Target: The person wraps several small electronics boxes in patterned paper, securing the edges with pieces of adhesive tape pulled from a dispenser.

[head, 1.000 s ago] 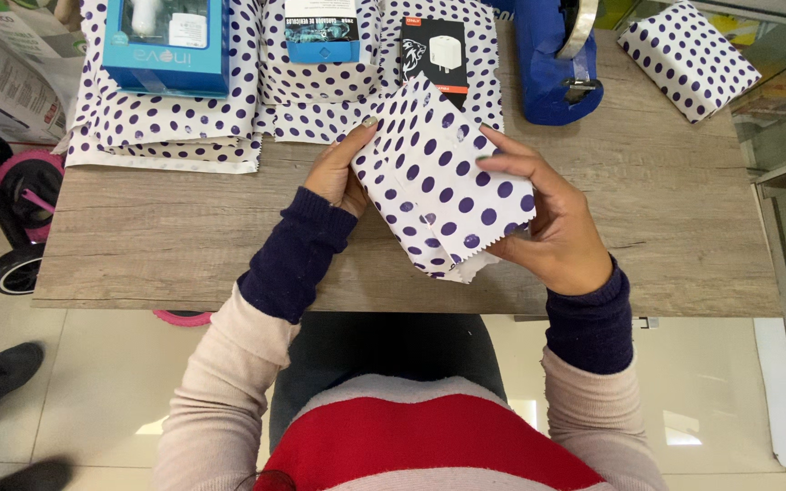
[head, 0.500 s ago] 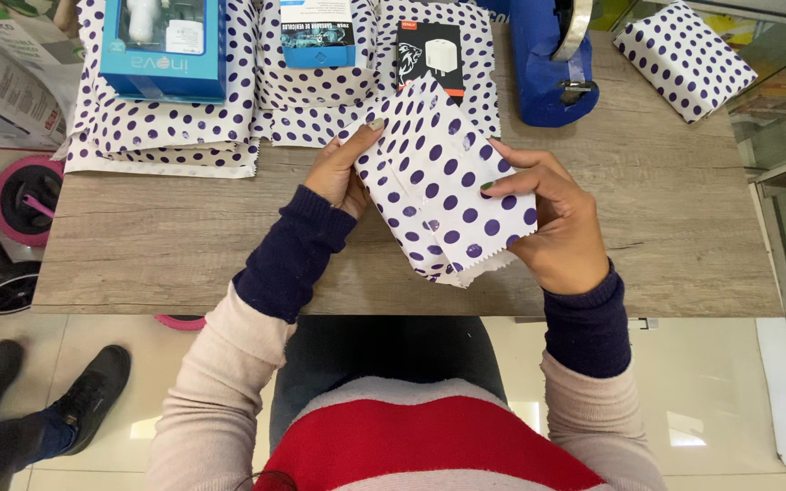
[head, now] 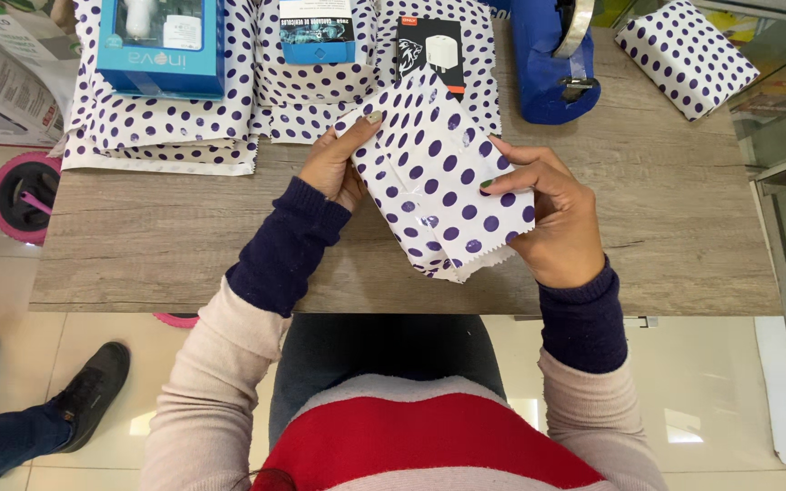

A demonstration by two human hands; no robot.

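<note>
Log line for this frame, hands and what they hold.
left hand: grips polka-dot wrapped package at upper left | right hand: holds its right side | package: tilted above wooden table | tape dispenser: untouched

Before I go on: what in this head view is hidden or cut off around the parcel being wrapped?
- Contents of the dotted parcel: covered by its paper.
- Left hand: its fingers go behind the parcel.
- Right hand: palm side hidden.
- Tape dispenser and blue box: tops cut by the upper edge.
- Wooden table: under the dotted sheets, unseen.
</note>
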